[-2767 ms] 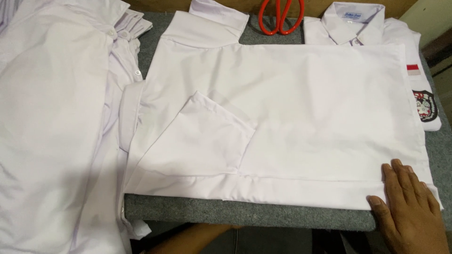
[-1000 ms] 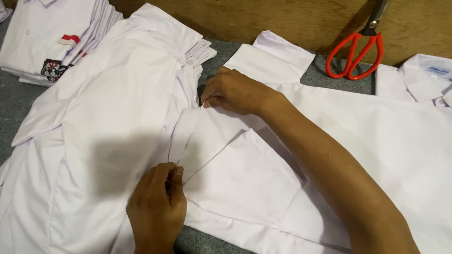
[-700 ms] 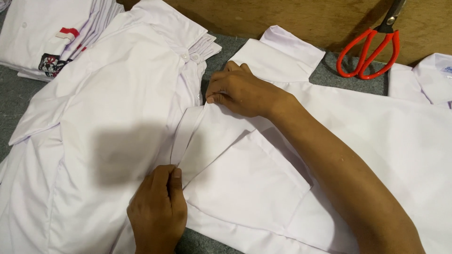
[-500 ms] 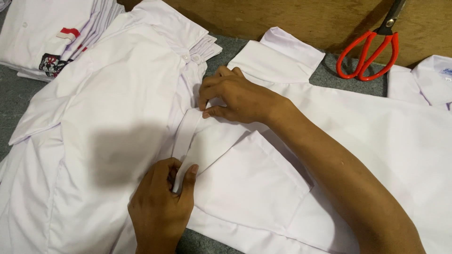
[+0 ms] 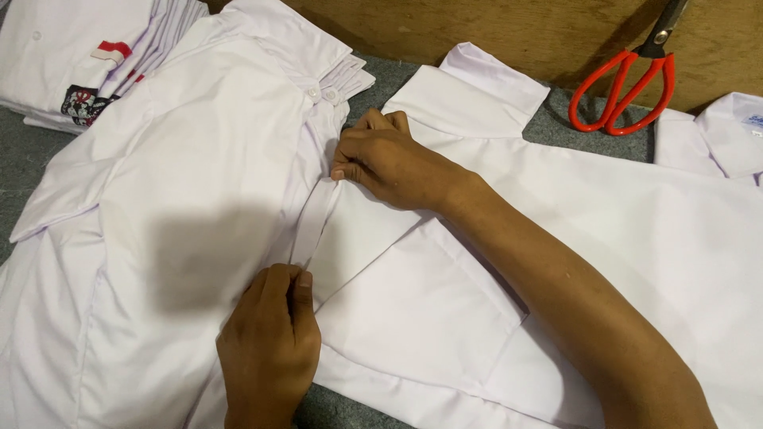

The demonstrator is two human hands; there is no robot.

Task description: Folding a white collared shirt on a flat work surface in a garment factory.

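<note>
A white shirt lies flat across the grey padded table, one short sleeve folded inward. My right hand pinches the upper end of the shirt's narrow side edge strip, near the collars of the neighbouring pile. My left hand pinches the lower end of the same strip, thumb on top. Between the two hands the strip runs straight. A pile of white shirts lies just left of that edge, partly under my left hand.
Red-handled scissors rest at the back right against a wooden board. A folded stack of white shirts with red and dark badges sits at the back left. Another shirt's collar shows at the right edge.
My view has shifted left since the earliest frame, and both hands have come to the shirt's left edge. In the last second they stayed pinched on the strip, barely shifting.
</note>
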